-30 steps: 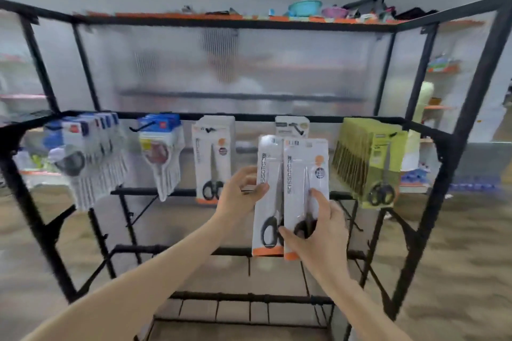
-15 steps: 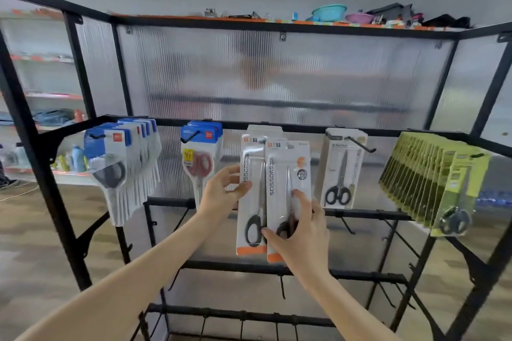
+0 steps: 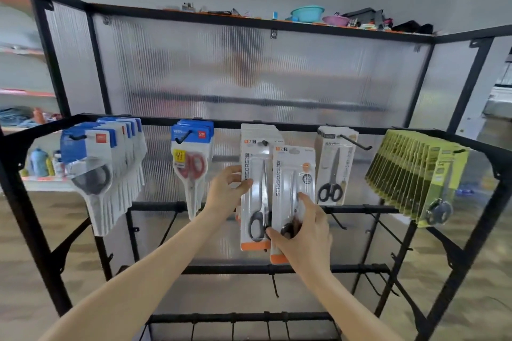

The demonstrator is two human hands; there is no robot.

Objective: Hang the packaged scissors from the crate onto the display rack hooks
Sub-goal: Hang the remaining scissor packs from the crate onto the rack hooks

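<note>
The left hand (image 3: pixel 225 194) pinches the hung scissors pack (image 3: pixel 255 188) (on its hook), while the right hand (image 3: pixel 304 235) grips a loose pack (image 3: pixel 291 174) beside it.

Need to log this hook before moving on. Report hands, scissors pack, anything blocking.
Left hand grips hung pack on its hook. Right hand holds loose scissors pack, hang hole not yet on a hook. Nothing seen blocking.

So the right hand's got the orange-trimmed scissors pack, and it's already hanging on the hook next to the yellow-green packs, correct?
Not quite. In the head view the right hand does hold the orange-trimmed scissors pack, but the pack is not on a hook yet: its hang hole is free, beside the matching stack steadied by the left hand. The yellow-green packs hang far right.
</note>
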